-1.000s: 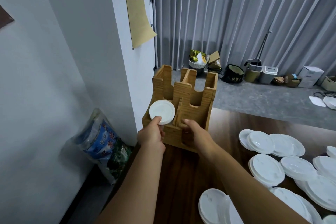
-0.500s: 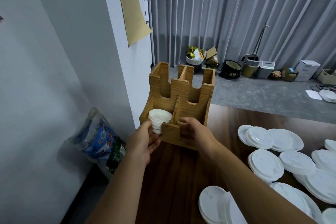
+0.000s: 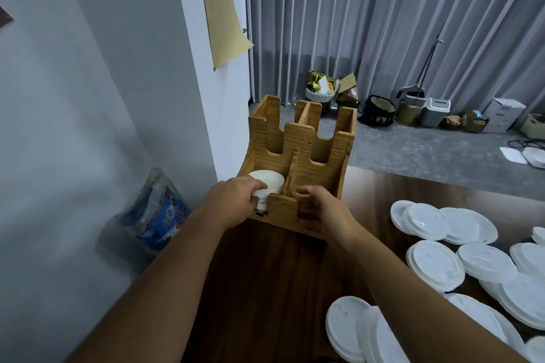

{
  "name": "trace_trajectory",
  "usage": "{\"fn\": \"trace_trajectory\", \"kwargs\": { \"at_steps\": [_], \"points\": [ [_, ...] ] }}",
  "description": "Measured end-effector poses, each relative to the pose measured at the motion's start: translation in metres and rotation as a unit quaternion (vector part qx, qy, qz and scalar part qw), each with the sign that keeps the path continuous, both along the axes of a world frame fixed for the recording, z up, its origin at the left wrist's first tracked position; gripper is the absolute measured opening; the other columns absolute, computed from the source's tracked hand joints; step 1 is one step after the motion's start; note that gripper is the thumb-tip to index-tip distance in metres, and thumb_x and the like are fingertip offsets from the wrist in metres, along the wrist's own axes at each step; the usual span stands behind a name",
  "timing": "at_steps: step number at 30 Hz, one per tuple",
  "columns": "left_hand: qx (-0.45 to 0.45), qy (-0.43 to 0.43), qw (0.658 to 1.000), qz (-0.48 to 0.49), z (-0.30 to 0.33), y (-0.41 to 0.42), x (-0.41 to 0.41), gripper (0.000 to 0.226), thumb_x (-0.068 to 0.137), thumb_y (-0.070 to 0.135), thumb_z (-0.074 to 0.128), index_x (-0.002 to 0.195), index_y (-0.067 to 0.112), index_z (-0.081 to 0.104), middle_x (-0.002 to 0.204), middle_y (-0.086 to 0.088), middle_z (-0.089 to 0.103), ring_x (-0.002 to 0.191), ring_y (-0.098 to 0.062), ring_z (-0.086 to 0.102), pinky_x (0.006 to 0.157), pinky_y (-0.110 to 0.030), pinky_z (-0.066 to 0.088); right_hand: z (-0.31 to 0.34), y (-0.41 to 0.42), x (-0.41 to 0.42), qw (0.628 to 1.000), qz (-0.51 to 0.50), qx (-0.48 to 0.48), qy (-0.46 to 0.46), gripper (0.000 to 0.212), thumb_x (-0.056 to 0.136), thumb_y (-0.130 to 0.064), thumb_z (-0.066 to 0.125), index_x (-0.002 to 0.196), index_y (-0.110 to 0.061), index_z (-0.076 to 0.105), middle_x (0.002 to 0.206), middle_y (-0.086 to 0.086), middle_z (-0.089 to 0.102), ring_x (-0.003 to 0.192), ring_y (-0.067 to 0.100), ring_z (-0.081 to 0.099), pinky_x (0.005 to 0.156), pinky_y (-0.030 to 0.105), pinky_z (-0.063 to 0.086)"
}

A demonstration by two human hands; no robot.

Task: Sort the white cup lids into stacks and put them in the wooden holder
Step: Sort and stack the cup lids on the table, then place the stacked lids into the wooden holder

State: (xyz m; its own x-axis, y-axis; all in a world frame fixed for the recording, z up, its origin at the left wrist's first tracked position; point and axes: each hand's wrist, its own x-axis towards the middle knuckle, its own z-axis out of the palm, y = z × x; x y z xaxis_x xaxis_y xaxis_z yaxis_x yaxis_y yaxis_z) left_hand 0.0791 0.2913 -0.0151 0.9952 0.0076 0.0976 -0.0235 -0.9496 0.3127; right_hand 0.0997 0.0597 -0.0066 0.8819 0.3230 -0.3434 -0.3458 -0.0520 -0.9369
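Note:
The wooden holder (image 3: 312,156) stands at the table's far left corner, with tall notched walls and a divider down its middle. A stack of small white lids (image 3: 269,183) lies in its left front compartment. My left hand (image 3: 233,203) grips that stack from the left side, fingers over its top edge. My right hand (image 3: 321,212) holds the holder's front wall at the right compartment, fingers curled over the low wooden edge. Many loose white lids (image 3: 436,265) lie spread on the dark wooden table (image 3: 280,289) to the right.
A grey wall and white pillar stand just left of the holder. A blue plastic bag (image 3: 159,215) sits on the floor below the table's left edge. More lids (image 3: 351,330) lie near the front. Bins and boxes line the curtain far behind.
The lid stack has gone from tilted up in my left hand to lying down inside the left compartment. My left hand drew back, then returned to grip the stack. My right hand stayed on the holder.

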Motion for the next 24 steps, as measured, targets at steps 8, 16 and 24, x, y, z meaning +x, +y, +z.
{"fn": "trace_trajectory", "kwargs": {
  "at_steps": [8, 16, 24],
  "points": [
    [0.021, 0.014, 1.000, 0.015, -0.009, -0.006, 0.004, 0.046, 0.107, 0.022, 0.065, 0.150, 0.038, 0.061, 0.155, 0.005, 0.060, 0.132, -0.024, 0.062, 0.108, -0.039, 0.051, -0.003, -0.003, 0.002, 1.000, 0.012, -0.012, -0.005, 0.028, 0.112, -0.039, 0.049, 0.124, -0.025, 0.069, 0.119, 0.003, 0.074, 0.116, 0.022, 0.069, 0.111, 0.049, 0.055],
    [0.017, 0.041, 0.999, -0.016, -0.010, -0.002, -0.001, 0.062, 0.098, 0.013, 0.071, 0.155, 0.035, 0.056, 0.155, 0.006, 0.055, 0.133, -0.024, 0.057, 0.110, -0.042, 0.051, -0.003, -0.004, 0.001, 1.000, 0.005, -0.024, -0.010, 0.029, 0.110, -0.043, 0.051, 0.122, -0.026, 0.071, 0.118, 0.002, 0.075, 0.117, 0.021, 0.069, 0.114, 0.053, 0.053],
    [-0.073, -0.062, 0.995, 0.005, -0.015, -0.012, -0.028, 0.051, 0.103, 0.010, 0.065, 0.151, 0.027, 0.060, 0.150, 0.005, 0.058, 0.123, -0.022, 0.063, 0.098, -0.032, 0.056, 0.001, -0.010, -0.006, 1.000, 0.005, -0.021, -0.013, 0.033, 0.113, -0.043, 0.046, 0.126, -0.023, 0.069, 0.122, 0.004, 0.073, 0.117, 0.020, 0.068, 0.107, 0.044, 0.057]
  ]
}}
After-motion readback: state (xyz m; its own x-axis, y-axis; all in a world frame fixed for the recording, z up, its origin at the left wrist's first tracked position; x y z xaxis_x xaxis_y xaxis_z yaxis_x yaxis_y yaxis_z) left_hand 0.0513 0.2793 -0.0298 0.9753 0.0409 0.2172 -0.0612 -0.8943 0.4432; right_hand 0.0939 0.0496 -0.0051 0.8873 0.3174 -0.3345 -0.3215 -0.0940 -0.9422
